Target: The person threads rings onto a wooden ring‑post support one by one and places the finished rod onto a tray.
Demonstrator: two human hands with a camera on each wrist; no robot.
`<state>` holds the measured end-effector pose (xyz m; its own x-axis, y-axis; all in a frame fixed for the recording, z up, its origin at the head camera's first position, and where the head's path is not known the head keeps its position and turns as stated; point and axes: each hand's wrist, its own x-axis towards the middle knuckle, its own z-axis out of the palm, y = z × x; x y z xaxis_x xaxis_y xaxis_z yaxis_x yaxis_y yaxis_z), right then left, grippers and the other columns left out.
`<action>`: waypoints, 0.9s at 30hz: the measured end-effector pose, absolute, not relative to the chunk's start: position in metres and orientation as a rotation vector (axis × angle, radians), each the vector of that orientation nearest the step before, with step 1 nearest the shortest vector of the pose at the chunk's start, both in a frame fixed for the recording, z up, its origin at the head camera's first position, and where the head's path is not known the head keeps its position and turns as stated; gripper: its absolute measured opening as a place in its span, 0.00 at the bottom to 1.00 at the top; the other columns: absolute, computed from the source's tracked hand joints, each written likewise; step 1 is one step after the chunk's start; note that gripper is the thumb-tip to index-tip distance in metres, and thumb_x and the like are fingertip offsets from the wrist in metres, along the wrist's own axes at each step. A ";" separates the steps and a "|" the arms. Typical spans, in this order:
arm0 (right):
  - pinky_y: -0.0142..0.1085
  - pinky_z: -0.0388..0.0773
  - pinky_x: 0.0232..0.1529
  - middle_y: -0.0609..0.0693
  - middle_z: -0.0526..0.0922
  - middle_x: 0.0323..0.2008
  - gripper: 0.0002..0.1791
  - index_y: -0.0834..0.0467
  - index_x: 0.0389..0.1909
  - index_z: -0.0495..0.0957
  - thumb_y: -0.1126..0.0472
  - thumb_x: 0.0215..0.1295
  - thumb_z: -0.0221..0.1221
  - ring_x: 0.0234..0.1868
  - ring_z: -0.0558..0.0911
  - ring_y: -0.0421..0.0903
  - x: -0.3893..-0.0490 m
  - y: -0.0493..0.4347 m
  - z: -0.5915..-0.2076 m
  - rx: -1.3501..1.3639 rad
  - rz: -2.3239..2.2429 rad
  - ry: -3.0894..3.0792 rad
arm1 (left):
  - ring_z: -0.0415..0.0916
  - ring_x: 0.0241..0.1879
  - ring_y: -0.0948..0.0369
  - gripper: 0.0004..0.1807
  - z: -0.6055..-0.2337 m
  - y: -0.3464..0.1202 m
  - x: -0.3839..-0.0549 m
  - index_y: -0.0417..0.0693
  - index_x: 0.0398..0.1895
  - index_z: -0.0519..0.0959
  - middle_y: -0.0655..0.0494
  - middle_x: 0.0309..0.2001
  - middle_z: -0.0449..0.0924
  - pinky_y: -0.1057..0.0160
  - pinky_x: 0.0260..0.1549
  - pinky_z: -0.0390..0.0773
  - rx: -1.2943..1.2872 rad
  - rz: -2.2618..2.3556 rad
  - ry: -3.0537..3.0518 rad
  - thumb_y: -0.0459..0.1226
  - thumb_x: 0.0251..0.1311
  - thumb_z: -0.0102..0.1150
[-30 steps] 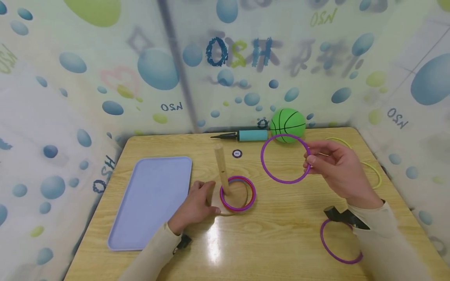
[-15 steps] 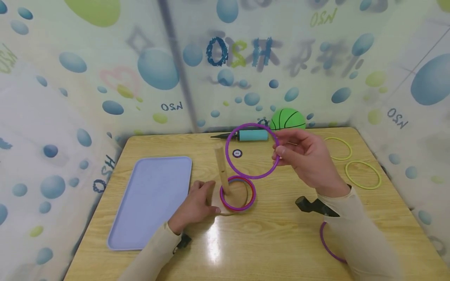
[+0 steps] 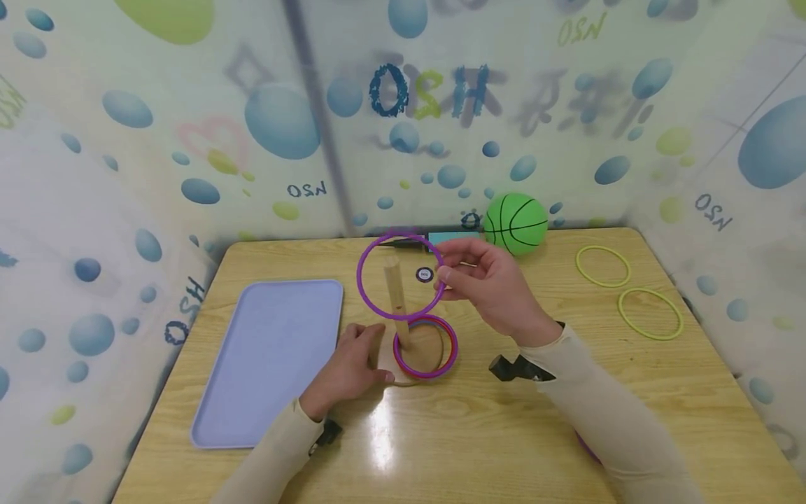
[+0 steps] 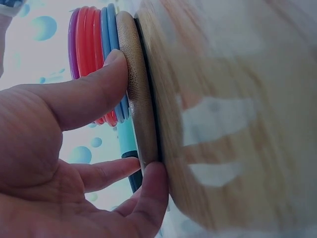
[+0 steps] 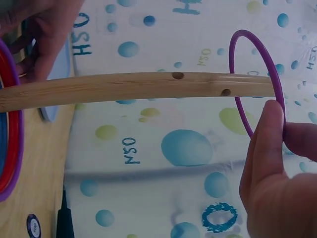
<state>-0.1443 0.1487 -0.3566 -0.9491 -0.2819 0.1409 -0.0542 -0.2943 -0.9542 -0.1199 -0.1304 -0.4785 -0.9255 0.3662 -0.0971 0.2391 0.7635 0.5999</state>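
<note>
A person in pale sleeves works with both hands at a wood-grain worktop (image 3: pixel 491 427). The right hand (image 3: pixel 494 287), raised, pinches one thin purple ring (image 3: pixel 359 274) at its edge between thumb and fingertips. That ring is up at the top of an upright wooden peg (image 3: pixel 394 287) — in the right wrist view the peg's tip sits within the loop, well above the other rings.

The left hand (image 3: pixel 349 367) is low, to the left of the peg, gripping the rim of its round wooden base (image 3: pixel 425 348) with thumb and fingers spread apart along the edge. Around the foot of the peg lies a stack: blue rings (image 4: pixel 110 34) at the bottom, red rings (image 4: pixel 89 39) above them, and a single purple top ring (image 4: pixel 73 44).

To the left lies a pale blue tray (image 3: pixel 271 357). Along the back edge are a green ball (image 3: pixel 515 224) with black lines and a pump (image 3: pixel 453 239) with a teal body, partly covered by the right hand. A small round token (image 3: pixel 425 274) lies behind the peg. On the right are two yellow rings (image 3: pixel 661 339) — beneath the right forearm, only a purple sliver (image 3: pixel 587 446) shows.
</note>
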 end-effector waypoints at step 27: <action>0.52 0.87 0.51 0.52 0.80 0.44 0.23 0.71 0.66 0.73 0.69 0.74 0.62 0.42 0.87 0.44 -0.147 0.173 -0.448 -0.104 -2.027 1.979 | 0.72 0.59 0.44 0.52 -0.479 -0.129 -0.121 0.41 0.77 0.68 0.35 0.60 0.71 0.41 0.62 0.76 0.450 0.895 2.746 0.43 0.48 0.85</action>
<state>-0.1466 0.1729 -0.4477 -0.9508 -0.2658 -0.1592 0.1655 -0.0012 -0.9862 -0.1211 -0.1290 -0.4788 -0.9295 0.3520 -0.1106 0.2193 0.7681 0.6016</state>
